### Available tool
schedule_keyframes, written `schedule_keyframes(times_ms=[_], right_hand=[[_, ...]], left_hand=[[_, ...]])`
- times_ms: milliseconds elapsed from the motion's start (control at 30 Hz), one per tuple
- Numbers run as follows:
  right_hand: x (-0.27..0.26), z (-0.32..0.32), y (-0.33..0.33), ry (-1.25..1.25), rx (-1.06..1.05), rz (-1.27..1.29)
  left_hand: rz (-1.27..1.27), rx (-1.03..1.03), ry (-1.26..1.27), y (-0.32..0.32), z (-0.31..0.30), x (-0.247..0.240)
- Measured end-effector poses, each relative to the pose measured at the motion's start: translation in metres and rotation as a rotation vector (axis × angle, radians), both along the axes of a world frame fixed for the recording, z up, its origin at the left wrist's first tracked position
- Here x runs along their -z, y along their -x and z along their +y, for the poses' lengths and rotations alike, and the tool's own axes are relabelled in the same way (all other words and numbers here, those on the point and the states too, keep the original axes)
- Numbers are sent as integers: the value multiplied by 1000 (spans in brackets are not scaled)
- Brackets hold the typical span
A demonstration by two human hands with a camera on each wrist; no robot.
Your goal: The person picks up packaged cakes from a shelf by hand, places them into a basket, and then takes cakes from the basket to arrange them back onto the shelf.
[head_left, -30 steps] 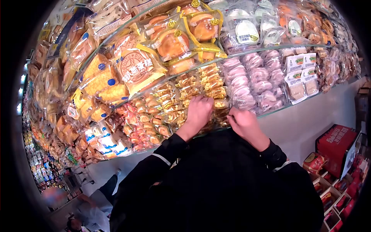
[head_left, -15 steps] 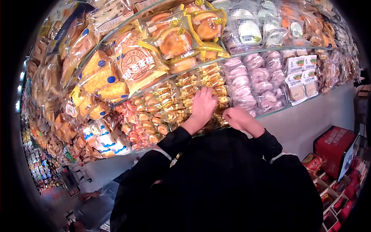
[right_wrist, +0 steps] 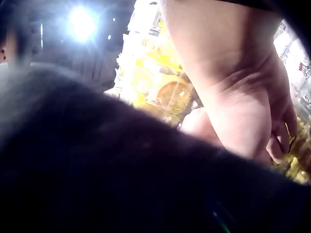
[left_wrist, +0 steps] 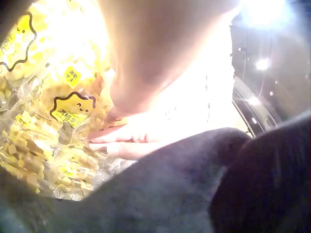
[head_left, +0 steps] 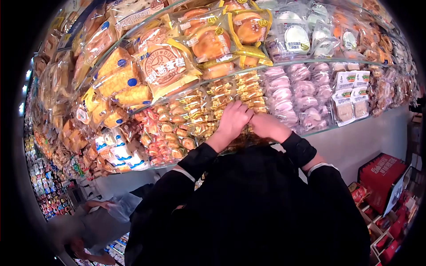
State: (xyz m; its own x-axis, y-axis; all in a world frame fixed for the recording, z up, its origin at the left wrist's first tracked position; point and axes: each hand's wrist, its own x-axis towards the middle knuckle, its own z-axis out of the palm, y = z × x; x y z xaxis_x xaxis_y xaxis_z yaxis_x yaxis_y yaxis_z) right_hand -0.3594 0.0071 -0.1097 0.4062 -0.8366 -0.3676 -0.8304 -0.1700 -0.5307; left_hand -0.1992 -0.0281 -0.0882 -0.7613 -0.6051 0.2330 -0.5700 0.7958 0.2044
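Both hands are close together at the front of the glass shelf, over rows of clear packets of golden snack pieces [head_left: 250,91]. My left hand [head_left: 231,123] reaches down onto these packets, its fingertips largely hidden and washed out in the left wrist view. Right beside it, my right hand [head_left: 270,127] overlaps its fingertips in the head view. The right wrist view shows the right hand's fingers [right_wrist: 277,143] curled down at the yellow packets. A packet with a yellow star-shaped label [left_wrist: 73,109] lies by the hands; I cannot tell what the left fingers hold.
Pink wrapped pastries [head_left: 281,95] stand to the right, smaller wrapped buns [head_left: 166,126] to the left. Behind a glass divider [head_left: 213,80] lie large bagged cakes [head_left: 166,66]. A red box [head_left: 382,181] stands at lower right. Another person [head_left: 100,221] is at lower left.
The right hand has moved left and up until it overlaps the left hand's fingertips. The left hand first shifted up, then slightly down. The person at lower left has moved more into view.
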Motion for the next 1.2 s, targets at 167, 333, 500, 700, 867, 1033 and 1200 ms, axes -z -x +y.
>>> schedule_keyframes(times_ms=[167, 333, 500, 700, 867, 1033, 1200], right_hand=[[-15, -7, -2, -121, -110, 117], [3, -10, -14, -278, -366, 46], [40, -43, -1, -326, -343, 11], [48, -49, 3, -368, -359, -11], [20, -31, -9, -183, -242, 104], [25, -32, -12, -202, -277, 141], [43, -52, -10, -360, -486, 199]], left_hand=[[4, -23, 27, -8, 1, -1], [0, -29, -2, -8, -6, 3], [52, -20, 33, -8, -9, 5], [83, -34, 10, -10, -8, 5], [91, -65, -63, -17, -6, 11], [53, -51, -85, -26, 1, 11], [25, -48, -30, -25, 3, 14]])
